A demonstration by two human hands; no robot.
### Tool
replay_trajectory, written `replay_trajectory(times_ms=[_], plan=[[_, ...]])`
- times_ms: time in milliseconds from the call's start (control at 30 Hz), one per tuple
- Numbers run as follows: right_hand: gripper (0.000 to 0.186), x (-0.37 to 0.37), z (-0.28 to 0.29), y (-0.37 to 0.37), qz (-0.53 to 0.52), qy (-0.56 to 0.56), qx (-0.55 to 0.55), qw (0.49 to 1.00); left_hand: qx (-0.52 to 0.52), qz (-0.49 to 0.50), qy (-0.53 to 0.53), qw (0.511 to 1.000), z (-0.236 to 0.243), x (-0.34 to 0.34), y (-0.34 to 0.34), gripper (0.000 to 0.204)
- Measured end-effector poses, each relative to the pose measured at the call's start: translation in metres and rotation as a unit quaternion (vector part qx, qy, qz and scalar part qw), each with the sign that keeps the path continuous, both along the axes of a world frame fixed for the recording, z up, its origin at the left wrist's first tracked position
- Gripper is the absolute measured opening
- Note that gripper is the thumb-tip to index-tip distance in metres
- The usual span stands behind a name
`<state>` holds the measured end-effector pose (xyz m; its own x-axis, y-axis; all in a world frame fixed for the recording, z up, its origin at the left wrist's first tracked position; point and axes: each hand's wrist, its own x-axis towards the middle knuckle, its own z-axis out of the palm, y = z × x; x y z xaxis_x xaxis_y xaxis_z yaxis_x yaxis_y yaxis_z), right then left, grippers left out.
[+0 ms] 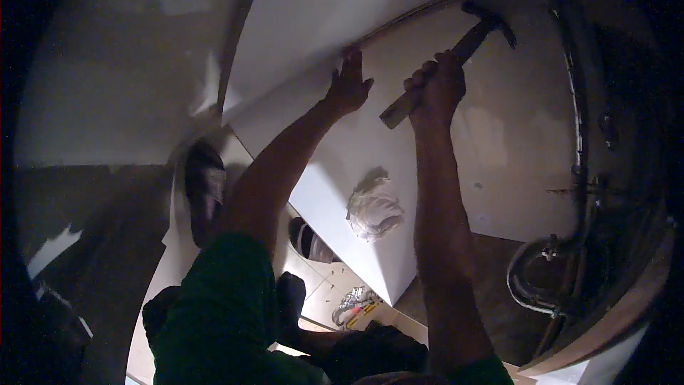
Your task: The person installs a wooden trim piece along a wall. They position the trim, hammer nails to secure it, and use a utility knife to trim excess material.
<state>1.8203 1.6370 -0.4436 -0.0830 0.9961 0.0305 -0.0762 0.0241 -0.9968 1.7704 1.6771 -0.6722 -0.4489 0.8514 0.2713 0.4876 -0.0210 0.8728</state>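
In my right hand (440, 89) is a hammer (472, 40), gripped around its handle, with the head up toward the far right and the handle's butt sticking out to the left. My left hand (349, 85) holds nothing; its fingers are stretched out and rest at the seam between a pale upright panel (299, 36) and the light board (499, 128) beneath my hands. A crumpled whitish cloth or bag (375, 214) lies on this board between my forearms.
A metal pipe (576, 100) runs along the right side, and a curved drain trap (524, 281) sits lower right. Down by the tiled floor (320, 292) are a dark shoe (205, 185) and several small tools (360, 306). Much of the space is dim.
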Motion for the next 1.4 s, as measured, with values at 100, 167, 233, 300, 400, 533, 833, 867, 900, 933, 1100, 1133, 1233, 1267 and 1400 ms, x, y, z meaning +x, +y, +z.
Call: replay_trajectory(times_ms=[100,167,233,300,400,533,833,867,900,933,1100,1133,1233,1267,1400], plan=[[0.018,-0.002,0.003,0.004,-0.002,0.004,-0.009,1.0,-0.02,-0.026,-0.044,0.999,-0.007,0.011,0.012,0.087],[0.019,0.002,0.006,0.002,0.011,0.003,0.002,1.0,0.059,-0.034,-0.125,0.99,-0.009,0.012,0.013,0.089],[0.02,0.01,0.008,0.005,0.008,-0.016,0.0,1.0,0.087,-0.031,-0.169,0.981,-0.011,0.015,0.012,0.089],[0.021,0.015,0.006,0.007,0.006,-0.027,0.003,1.0,0.121,-0.018,-0.169,0.978,-0.014,0.015,0.011,0.088],[0.024,0.014,0.007,0.0,0.014,-0.022,0.014,1.0,0.146,-0.001,-0.13,0.981,-0.02,0.005,0.02,0.086],[0.025,0.014,0.003,0.004,0.026,0.015,-0.007,1.0,0.107,0.001,-0.132,0.985,-0.023,-0.003,0.029,0.082],[0.025,0.005,0.013,-0.006,0.009,0.025,-0.01,1.0,0.038,-0.059,-0.134,0.988,-0.013,-0.012,0.013,0.091],[0.024,0.003,0.012,-0.008,0.007,0.035,-0.001,0.999,0.012,-0.082,-0.13,0.988,-0.008,-0.016,0.005,0.093],[0.02,0.001,0.011,-0.008,-0.013,0.09,0.009,0.996,0.015,-0.092,-0.127,0.987,-0.005,-0.02,0.003,0.094],[0.017,-0.005,0.012,-0.005,-0.027,0.146,0.02,0.989,0.019,-0.097,-0.123,0.987,-0.005,-0.027,0.003,0.095],[0.028,-0.028,0.019,0.009,-0.012,0.236,0.063,0.97,0.017,-0.134,-0.162,0.978,-0.006,-0.041,0.003,0.097],[0.031,-0.039,0.016,0.013,-0.006,0.213,0.046,0.976,0.013,-0.139,-0.165,0.976,-0.006,-0.042,0.002,0.098],[0.034,-0.038,0.018,0.01,-0.007,0.15,-0.001,0.989,-0.017,-0.134,-0.153,0.979,0.001,-0.038,-0.001,0.1],[0.034,-0.037,0.021,0.006,-0.007,0.13,-0.017,0.991,-0.029,-0.124,-0.144,0.981,0.004,-0.038,-0.003,0.1],[0.024,-0.036,0.03,0.009,0.03,0.212,0.025,0.976,-0.019,-0.132,-0.125,0.983,0.003,-0.043,0.0,0.104]])
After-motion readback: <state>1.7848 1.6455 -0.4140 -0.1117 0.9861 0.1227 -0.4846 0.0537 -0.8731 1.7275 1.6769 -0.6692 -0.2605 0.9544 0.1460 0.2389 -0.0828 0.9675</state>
